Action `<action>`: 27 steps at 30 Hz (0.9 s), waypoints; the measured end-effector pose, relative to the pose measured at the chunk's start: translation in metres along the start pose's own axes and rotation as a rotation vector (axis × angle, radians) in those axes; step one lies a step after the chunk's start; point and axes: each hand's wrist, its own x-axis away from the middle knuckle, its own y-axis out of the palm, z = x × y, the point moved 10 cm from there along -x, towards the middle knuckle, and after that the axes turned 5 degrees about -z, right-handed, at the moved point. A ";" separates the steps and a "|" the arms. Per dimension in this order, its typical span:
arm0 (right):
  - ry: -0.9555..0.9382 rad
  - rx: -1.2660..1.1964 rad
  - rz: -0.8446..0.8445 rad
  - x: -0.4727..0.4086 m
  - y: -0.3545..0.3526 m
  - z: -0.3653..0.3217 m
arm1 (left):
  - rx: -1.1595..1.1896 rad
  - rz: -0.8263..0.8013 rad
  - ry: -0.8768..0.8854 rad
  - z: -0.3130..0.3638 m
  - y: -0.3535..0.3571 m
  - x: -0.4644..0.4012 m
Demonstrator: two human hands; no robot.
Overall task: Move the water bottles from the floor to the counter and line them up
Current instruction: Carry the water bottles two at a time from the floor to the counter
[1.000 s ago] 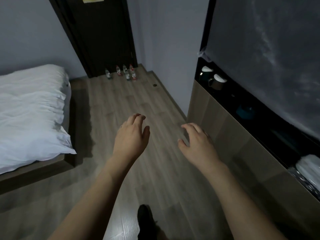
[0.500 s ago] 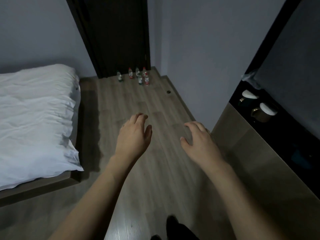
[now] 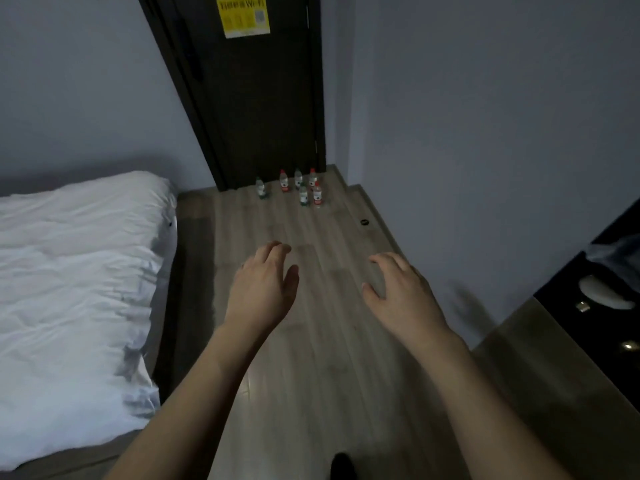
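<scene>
**Bottles all on the floor by the door, both hands empty**

So the water bottles [image 3: 294, 188] are standing upright in a little cluster on the wood floor [image 3: 311, 341], right in front of the dark door [image 3: 256, 98] at the far end of the room. I count six: some with red caps and labels, some green. One stands a bit apart on the left, the rest bunch together to the right of it.

The left hand [image 3: 263, 289] and right hand [image 3: 401, 296] are both held out in front, palms down, hovering over the floor and well apart from the bottles. The fingers [image 3: 277, 249] on both are loosely spread and a bit curled, holding nothing.

The table [image 3: 561, 375] sits at the right edge, a wood-fronted unit with a dark top; a blurry pale thing sits on it, can't tell what. A bed with a white duvet [image 3: 76, 289] fills the left side. There's a yellow Wi-Fi notice [image 3: 243, 16] on the door, and a small dark round thing [image 3: 364, 222] on the floor near the right wall.
</scene>
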 end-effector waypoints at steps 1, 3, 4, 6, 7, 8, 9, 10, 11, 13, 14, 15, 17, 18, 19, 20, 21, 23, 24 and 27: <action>-0.006 -0.003 0.002 -0.017 -0.001 -0.001 | 0.010 0.015 -0.007 -0.004 -0.002 -0.016; -0.011 -0.012 0.002 -0.048 -0.001 -0.003 | 0.021 0.026 -0.018 -0.014 -0.001 -0.046; -0.011 -0.017 -0.001 -0.063 0.000 -0.004 | 0.025 0.021 -0.022 -0.020 0.003 -0.060; -0.008 -0.019 -0.012 -0.095 0.006 -0.004 | 0.046 0.008 -0.035 -0.033 0.012 -0.091; -0.005 -0.017 -0.019 -0.112 0.011 -0.003 | 0.054 0.004 -0.044 -0.041 0.016 -0.106; -0.002 -0.015 -0.026 -0.129 0.016 -0.003 | 0.058 0.001 -0.048 -0.049 0.021 -0.122; 0.000 -0.015 -0.031 -0.147 0.021 -0.004 | 0.062 -0.004 -0.046 -0.057 0.026 -0.137; 0.003 -0.017 -0.033 -0.165 0.026 -0.005 | 0.065 -0.011 -0.040 -0.065 0.031 -0.154; 0.007 -0.017 -0.034 -0.186 0.031 -0.006 | 0.071 -0.020 -0.035 -0.074 0.036 -0.173; 0.011 -0.013 -0.031 -0.230 0.041 -0.012 | 0.084 -0.029 -0.040 -0.096 0.041 -0.213; 0.010 -0.010 -0.030 -0.252 0.045 -0.017 | 0.092 -0.030 -0.042 -0.108 0.041 -0.234; 0.010 -0.008 -0.031 -0.275 0.049 -0.022 | 0.100 -0.032 -0.041 -0.120 0.041 -0.255; 0.011 0.003 -0.040 -0.322 0.054 -0.035 | 0.108 -0.039 -0.036 -0.142 0.036 -0.298; 0.015 0.003 -0.047 -0.344 0.055 -0.042 | 0.109 -0.039 -0.032 -0.153 0.032 -0.319; 0.020 -0.003 -0.049 -0.367 0.056 -0.048 | 0.107 -0.038 -0.022 -0.162 0.029 -0.340; 0.023 -0.007 -0.040 -0.388 0.056 -0.053 | 0.100 -0.036 -0.008 -0.170 0.026 -0.361; 0.024 -0.007 -0.026 -0.409 0.056 -0.057 | 0.093 -0.034 0.005 -0.176 0.024 -0.383; 0.028 -0.008 -0.007 -0.446 0.056 -0.062 | 0.095 -0.036 0.015 -0.187 0.022 -0.423; 0.031 -0.010 -0.007 -0.462 0.057 -0.063 | 0.104 -0.041 0.015 -0.192 0.023 -0.441; 0.066 -0.008 -0.021 -0.509 0.065 -0.055 | 0.111 -0.066 0.038 -0.201 0.034 -0.491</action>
